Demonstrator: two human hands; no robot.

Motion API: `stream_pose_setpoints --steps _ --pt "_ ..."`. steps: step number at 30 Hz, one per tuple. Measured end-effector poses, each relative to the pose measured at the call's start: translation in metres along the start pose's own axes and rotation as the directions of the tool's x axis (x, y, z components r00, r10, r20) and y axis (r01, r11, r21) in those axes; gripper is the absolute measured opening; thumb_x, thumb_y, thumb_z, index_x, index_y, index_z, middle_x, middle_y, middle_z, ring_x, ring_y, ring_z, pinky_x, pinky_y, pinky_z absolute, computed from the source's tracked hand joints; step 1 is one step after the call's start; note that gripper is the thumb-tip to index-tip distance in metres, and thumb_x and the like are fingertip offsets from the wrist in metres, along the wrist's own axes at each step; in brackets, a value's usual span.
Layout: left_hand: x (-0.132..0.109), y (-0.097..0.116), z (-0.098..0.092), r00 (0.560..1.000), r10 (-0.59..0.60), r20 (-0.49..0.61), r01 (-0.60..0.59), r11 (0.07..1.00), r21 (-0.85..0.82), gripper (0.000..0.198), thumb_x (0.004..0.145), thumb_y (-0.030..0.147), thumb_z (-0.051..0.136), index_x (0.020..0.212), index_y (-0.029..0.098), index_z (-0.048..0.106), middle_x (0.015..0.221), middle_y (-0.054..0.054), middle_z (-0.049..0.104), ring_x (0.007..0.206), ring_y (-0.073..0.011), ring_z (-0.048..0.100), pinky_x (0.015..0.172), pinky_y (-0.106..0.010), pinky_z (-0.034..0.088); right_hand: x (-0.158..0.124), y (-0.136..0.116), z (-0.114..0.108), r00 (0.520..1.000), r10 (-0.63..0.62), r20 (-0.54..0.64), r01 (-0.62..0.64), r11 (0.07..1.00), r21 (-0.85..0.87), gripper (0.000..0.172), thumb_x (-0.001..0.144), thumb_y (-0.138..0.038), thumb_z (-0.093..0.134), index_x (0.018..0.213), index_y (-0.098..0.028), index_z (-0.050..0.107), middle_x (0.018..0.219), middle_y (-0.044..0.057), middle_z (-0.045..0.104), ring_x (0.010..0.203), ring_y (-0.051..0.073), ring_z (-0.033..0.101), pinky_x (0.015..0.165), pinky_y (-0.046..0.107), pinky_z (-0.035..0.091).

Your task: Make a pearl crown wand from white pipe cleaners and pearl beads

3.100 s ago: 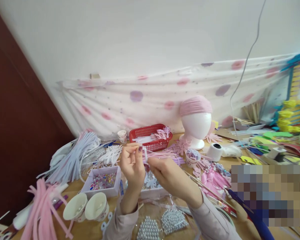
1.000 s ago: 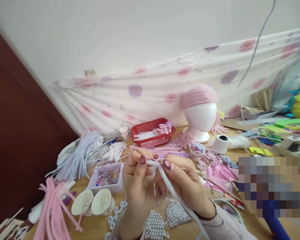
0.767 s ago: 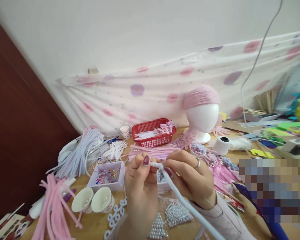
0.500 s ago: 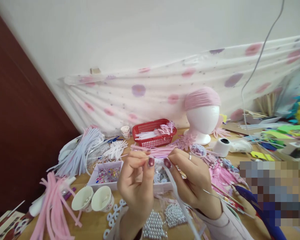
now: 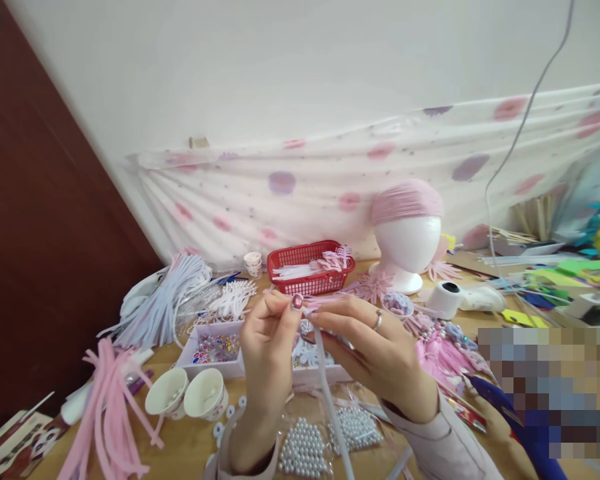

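Two hands met above the tabletop: the left hand and right hand each held the top end of a white chenille stem in a pinching grip. By my judgement only that tip was worked. The long tail hung straight toward the pearl bags.

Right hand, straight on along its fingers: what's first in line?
Almost certainly the left hand: the right hand points left at its fingertips, both pinching the white pipe cleaner.
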State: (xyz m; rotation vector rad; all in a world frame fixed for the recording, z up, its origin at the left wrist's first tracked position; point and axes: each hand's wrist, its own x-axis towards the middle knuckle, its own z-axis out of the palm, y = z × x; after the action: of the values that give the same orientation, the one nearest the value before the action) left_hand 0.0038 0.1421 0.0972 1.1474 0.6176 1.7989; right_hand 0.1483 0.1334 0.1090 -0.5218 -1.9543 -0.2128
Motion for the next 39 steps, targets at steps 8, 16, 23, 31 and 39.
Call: stream_pose_setpoints --steps 8,16,23,31,39 --pt "0.0 -0.004 0.001 0.994 0.07 0.087 -0.078 0.993 0.084 0.021 0.088 0.025 0.068 0.071 0.019 0.059 0.07 0.003 0.052 0.067 -0.0105 0.048 0.066 -0.022 0.042 -0.002 0.002 0.001 0.964 0.253 -0.086 -0.246 0.966 0.084 0.011 0.091 -0.014 0.058 0.086 -0.017 0.067 0.068 0.002 0.069 0.057 0.012 0.062 0.053 0.024 0.05" --pt "0.005 0.008 -0.006 0.887 0.308 0.345 -0.384 0.906 0.178 0.007 0.088 0.017 0.067 0.082 0.022 0.068 0.077 0.0 0.065 0.077 -0.0156 0.06 0.075 -0.03 0.048 -0.002 0.011 0.003 0.62 0.597 0.509 -0.642 0.014 0.767 0.032 0.083 -0.037 0.071 0.061 -0.015 0.062 0.046 -0.006 0.054 0.031 0.004 0.046 0.032 0.014 0.042" --pt "0.028 0.001 -0.023 0.799 0.335 0.5 -0.398 0.917 0.021 0.013 0.082 0.04 0.073 0.075 0.03 0.074 0.075 -0.002 0.056 0.075 -0.0191 0.054 0.074 -0.036 0.047 -0.006 0.011 0.031 0.588 0.097 0.803 -0.61 -0.599 0.519 0.023 0.079 -0.031 0.07 0.067 -0.015 0.059 0.041 -0.015 0.03 0.028 0.0 0.008 0.021 0.007 0.013" --pt "0.009 0.004 0.005 0.998 0.064 0.021 -0.058 0.978 -0.2 0.027 0.079 0.032 0.074 0.061 0.021 0.057 0.075 0.001 0.042 0.073 -0.0145 0.046 0.073 -0.028 0.047 0.0 -0.008 0.036 0.752 0.555 0.355 -0.34 -0.133 0.931 0.014 0.087 -0.032 0.069 0.095 -0.021 0.063 0.06 -0.008 0.057 0.036 0.003 0.044 0.034 0.01 0.043" --pt "-0.007 0.011 0.013 0.926 -0.377 -0.03 0.348 0.88 -0.324 0.022 0.064 0.03 0.082 0.068 0.017 0.065 0.07 0.002 0.055 0.065 -0.0093 0.052 0.059 -0.018 0.046 0.0 -0.006 0.016 0.965 0.129 -0.23 -0.04 0.934 0.356 0.016 0.086 -0.01 0.069 0.097 -0.021 0.072 0.084 0.002 0.068 0.075 0.014 0.068 0.067 0.026 0.06"
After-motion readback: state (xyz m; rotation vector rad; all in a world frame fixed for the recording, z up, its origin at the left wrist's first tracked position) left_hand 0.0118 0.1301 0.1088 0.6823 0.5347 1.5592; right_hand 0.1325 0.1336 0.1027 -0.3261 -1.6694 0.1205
